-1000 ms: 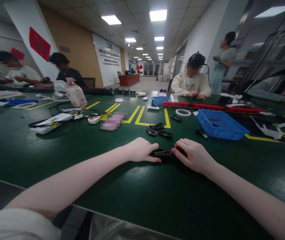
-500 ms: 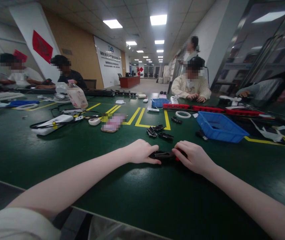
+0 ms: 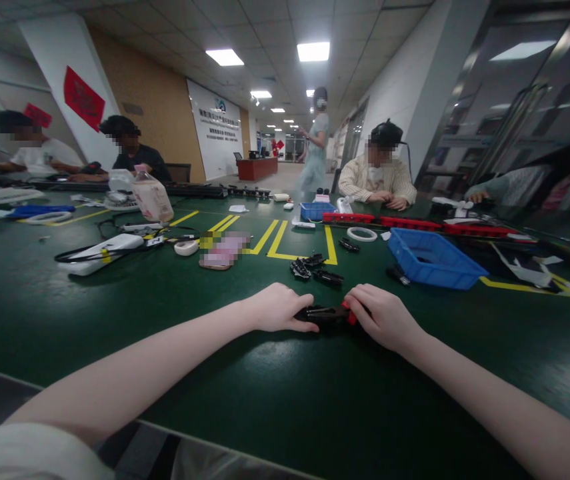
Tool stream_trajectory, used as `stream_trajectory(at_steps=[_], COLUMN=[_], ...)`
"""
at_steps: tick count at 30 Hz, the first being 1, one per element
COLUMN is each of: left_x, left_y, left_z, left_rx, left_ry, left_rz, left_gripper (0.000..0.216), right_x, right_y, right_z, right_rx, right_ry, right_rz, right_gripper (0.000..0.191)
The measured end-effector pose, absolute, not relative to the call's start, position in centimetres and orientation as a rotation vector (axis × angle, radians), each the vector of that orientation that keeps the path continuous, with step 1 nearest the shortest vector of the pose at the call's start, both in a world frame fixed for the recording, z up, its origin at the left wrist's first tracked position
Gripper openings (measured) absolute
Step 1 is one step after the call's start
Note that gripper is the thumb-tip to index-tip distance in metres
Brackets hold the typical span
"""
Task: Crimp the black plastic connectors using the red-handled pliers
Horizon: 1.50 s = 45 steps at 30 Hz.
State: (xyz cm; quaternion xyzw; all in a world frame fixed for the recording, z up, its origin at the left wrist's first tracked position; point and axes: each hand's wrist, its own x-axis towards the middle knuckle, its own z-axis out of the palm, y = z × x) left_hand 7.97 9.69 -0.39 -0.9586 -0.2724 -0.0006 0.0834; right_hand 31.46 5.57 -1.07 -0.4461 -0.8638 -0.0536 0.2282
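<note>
A black elongated part (image 3: pixel 325 315) lies between my hands, low over the green table (image 3: pixel 275 393). My left hand (image 3: pixel 275 309) grips its left end, with the thumb above and a finger below. At its right end, my right hand (image 3: pixel 382 315) has its fingers closed around a red piece (image 3: pixel 349 313). Most of the red piece is hidden by those fingers. Just beyond my hands are several small black parts (image 3: pixel 329 277), some bunched together. Another black part (image 3: pixel 349 245) lies farther off, near a white ring (image 3: pixel 362 234).
A blue bin (image 3: pixel 437 260) stands at front right, with a small black object (image 3: pixel 397 275) beside it. To the left are a pink phone (image 3: pixel 225 251), a white device with a black cable (image 3: pixel 99 255) and a bottle (image 3: pixel 152 195). Red strips (image 3: pixel 409 223) lie farther back; people sit around the table.
More of the red piece shows at my right fingers. Both hands keep their grip. A person in the background has walked left, and the view has shifted slightly.
</note>
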Motion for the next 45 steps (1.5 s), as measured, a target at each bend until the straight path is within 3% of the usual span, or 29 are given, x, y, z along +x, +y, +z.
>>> stream_trajectory(at_steps=[45], left_x=[8.1], left_y=[9.7], left_z=[-0.6], left_rx=[-2.808], left_ry=[-0.74], left_rz=[0.049], left_gripper=[0.047], right_x=[31.9], right_y=[5.9], right_z=[-1.4], right_rx=[-1.163], right_ry=[-2.455], right_rz=[-0.353], right_gripper=[0.035])
